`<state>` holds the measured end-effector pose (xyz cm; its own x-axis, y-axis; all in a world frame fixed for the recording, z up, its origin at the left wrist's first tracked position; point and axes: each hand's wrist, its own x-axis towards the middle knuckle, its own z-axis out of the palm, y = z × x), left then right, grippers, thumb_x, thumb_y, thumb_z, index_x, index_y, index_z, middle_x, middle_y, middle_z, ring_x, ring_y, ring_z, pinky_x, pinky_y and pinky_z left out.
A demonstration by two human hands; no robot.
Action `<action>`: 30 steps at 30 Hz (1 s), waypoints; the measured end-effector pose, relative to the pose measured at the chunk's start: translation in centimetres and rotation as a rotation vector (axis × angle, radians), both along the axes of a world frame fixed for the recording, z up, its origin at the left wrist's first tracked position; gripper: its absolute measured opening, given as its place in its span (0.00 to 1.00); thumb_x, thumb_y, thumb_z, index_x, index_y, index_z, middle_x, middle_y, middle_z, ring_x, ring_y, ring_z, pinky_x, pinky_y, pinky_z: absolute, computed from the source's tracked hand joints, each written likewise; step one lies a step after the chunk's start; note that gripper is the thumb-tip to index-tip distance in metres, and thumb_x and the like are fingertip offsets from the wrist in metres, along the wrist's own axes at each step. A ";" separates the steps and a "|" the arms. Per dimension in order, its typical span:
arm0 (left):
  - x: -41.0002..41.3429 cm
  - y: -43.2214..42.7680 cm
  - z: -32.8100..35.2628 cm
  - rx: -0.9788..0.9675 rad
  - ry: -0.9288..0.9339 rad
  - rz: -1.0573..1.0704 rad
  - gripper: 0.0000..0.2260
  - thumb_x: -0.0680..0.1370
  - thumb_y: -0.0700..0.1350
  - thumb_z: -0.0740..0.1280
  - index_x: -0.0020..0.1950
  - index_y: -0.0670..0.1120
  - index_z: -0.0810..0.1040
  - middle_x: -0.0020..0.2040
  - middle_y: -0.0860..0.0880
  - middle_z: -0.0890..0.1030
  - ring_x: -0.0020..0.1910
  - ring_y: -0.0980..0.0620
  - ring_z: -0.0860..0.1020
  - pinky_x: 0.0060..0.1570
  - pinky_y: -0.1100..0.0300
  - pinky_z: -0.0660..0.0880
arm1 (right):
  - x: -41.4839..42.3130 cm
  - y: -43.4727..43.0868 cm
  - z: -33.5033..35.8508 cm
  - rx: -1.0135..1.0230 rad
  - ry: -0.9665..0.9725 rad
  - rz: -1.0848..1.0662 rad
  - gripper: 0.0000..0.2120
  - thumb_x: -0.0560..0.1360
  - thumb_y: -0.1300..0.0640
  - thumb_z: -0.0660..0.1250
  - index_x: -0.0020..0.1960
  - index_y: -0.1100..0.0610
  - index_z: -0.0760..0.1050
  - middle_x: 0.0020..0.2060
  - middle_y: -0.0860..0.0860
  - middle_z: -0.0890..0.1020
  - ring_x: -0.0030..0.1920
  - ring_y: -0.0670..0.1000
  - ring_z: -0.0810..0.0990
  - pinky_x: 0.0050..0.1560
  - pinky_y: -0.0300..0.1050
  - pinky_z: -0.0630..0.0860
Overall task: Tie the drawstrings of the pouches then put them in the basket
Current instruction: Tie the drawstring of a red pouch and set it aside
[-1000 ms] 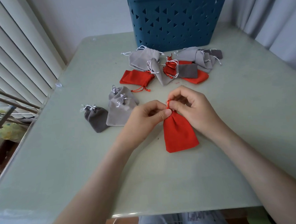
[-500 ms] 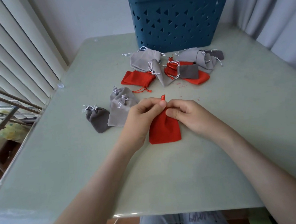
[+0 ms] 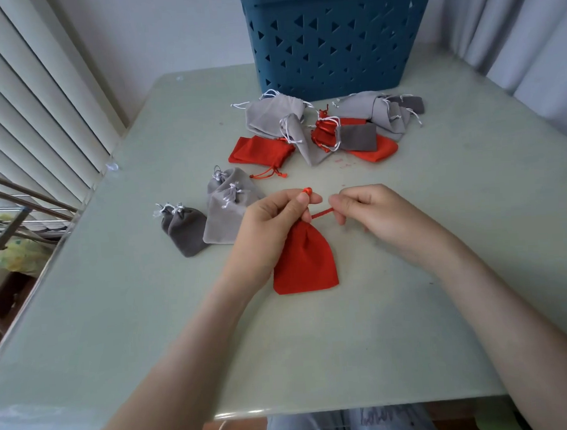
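**Cord pulled sideways from a pinched neck**

Head view: the red pouch lies flat on the bench. Its gathered neck is under the left hand, and its long axis runs from there back toward the person. That hand is the nearer one. Its fingers pinch narrowly on the neck, with a knotted cord end poking above them. Just beside it, the right hand pinches the drawstring taut. The basket stands well beyond both hands.

- Pale green bench with a glossy top and rounded front edge.
- Cream vertical blinds at left.
- Plain white wall behind.
- Grey curtains at right.
- Metal rack bars beyond the left edge.
- Soft, even daylight.
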<state>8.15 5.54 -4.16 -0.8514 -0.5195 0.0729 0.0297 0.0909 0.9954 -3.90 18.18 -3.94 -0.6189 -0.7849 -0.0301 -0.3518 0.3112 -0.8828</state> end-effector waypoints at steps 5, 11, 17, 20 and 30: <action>-0.5 -0.4 -0.7 0.032 0.000 0.061 0.04 0.80 0.42 0.63 0.51 0.48 0.77 0.29 0.55 0.77 0.33 0.50 0.68 0.32 0.60 0.62 | 0.3 -0.8 -0.4 -0.305 -0.376 -0.060 0.12 0.79 0.61 0.59 0.36 0.57 0.72 0.33 0.51 0.70 0.32 0.45 0.66 0.35 0.39 0.64; -0.6 -0.4 -1.0 0.046 -0.026 0.057 0.05 0.79 0.39 0.63 0.49 0.38 0.77 0.29 0.55 0.79 0.28 0.61 0.72 0.30 0.70 0.66 | 1.7 -1.4 -0.5 -0.333 -0.170 0.168 0.12 0.77 0.69 0.60 0.45 0.54 0.76 0.38 0.47 0.80 0.41 0.41 0.78 0.46 0.31 0.72; -0.5 -0.2 -1.4 -0.115 -0.066 0.025 0.10 0.79 0.39 0.63 0.40 0.47 0.79 0.30 0.57 0.78 0.33 0.55 0.71 0.35 0.60 0.66 | 1.8 -1.8 -0.8 -0.334 -0.044 0.084 0.08 0.71 0.63 0.66 0.45 0.51 0.72 0.36 0.48 0.82 0.45 0.59 0.81 0.56 0.54 0.74; -0.5 0.0 -1.6 -0.176 -0.068 0.025 0.10 0.79 0.39 0.62 0.41 0.48 0.79 0.31 0.57 0.78 0.35 0.53 0.71 0.38 0.57 0.67 | 1.6 -1.8 -0.8 -0.305 -0.005 0.071 0.09 0.71 0.61 0.66 0.47 0.49 0.72 0.36 0.47 0.82 0.46 0.64 0.78 0.56 0.58 0.72; -0.6 0.3 -1.7 -0.254 -0.031 0.029 0.08 0.77 0.46 0.60 0.44 0.56 0.78 0.33 0.60 0.79 0.37 0.59 0.75 0.43 0.57 0.71 | 1.5 -1.9 -1.2 -0.217 0.066 -0.003 0.14 0.74 0.66 0.67 0.47 0.46 0.72 0.36 0.51 0.82 0.41 0.53 0.80 0.46 0.44 0.73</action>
<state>7.60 5.79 -5.85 -0.8400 -0.5124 0.1782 -0.0067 0.3382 0.9410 -2.45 16.32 -5.17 -0.6164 -0.7665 0.1802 -0.4107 0.1177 -0.9041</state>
